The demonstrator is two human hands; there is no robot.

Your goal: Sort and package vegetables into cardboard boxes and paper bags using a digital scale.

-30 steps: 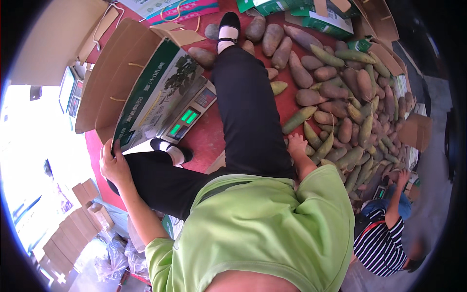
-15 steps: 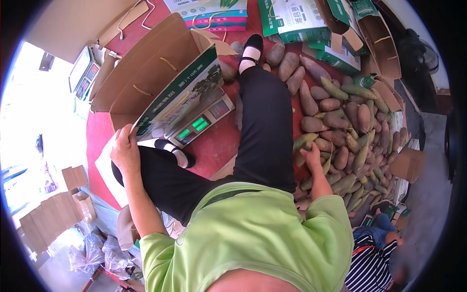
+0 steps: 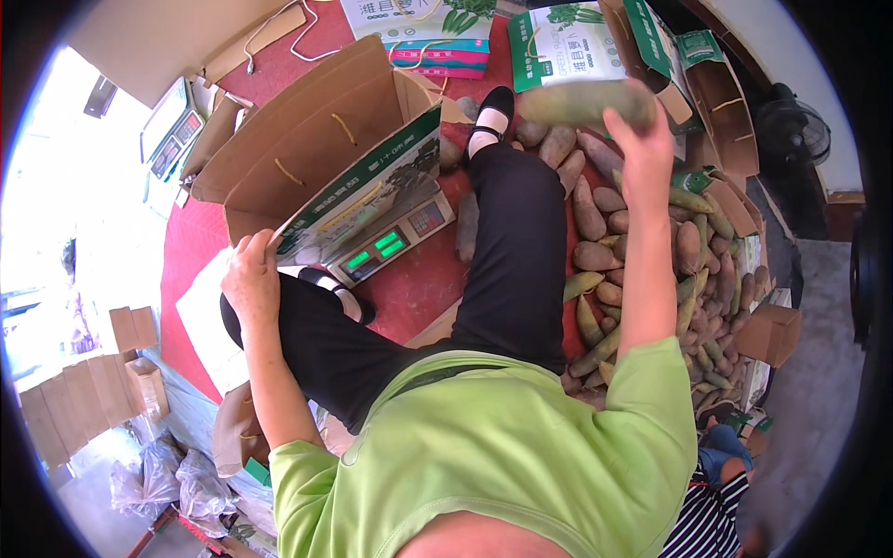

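Note:
In my raised right hand is a long green radish, blurred by motion, held above the far end of the radish pile. My left hand pinches the near corner of an open cardboard box. The box has brown inner walls, cord handles and a green printed outer side. It rests on a digital scale whose display is lit green. What lies inside the box cannot be made out. My legs straddle the scale, and the pile of green and brownish radishes lies right of my right leg.
Printed cartons stand at the far right, some with open flaps. A flat printed carton lies at the far middle. A second scale is at the far left. A black fan stands right. A person in a striped shirt is at lower right.
My right hand has lifted a green radish out of the pile and carried it up and away from me. My left hand still grips the box edge.

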